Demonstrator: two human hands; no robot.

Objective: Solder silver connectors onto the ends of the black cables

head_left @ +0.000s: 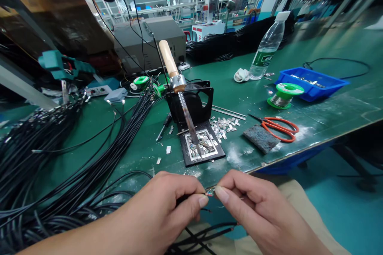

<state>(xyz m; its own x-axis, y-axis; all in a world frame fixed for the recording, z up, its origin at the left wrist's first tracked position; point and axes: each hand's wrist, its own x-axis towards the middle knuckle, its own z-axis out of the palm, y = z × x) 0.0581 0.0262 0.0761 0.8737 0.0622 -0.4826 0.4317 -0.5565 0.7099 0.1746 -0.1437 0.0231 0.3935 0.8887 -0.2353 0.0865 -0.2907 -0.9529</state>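
My left hand [176, 203] pinches the end of a black cable between thumb and forefinger. Against its fingertips, my right hand [248, 201] pinches a small metal connector piece [211, 192], with short coloured wires showing in the gap. Both hands are over the table's front edge. Beyond them, a soldering iron [176, 75] with a wooden handle is held in a stand, its tip pointing down over a black plate [220, 152] with a framed heap of small metal parts. A black fan [191, 103] stands behind the iron.
Bundled black cables [98, 179] cover the left side. Small metal pieces [224, 125] lie beside the plate. Further right are orange-handled scissors [279, 126], a dark pad [261, 137], a solder spool [283, 96], a blue tray [312, 81] and a plastic bottle [267, 50].
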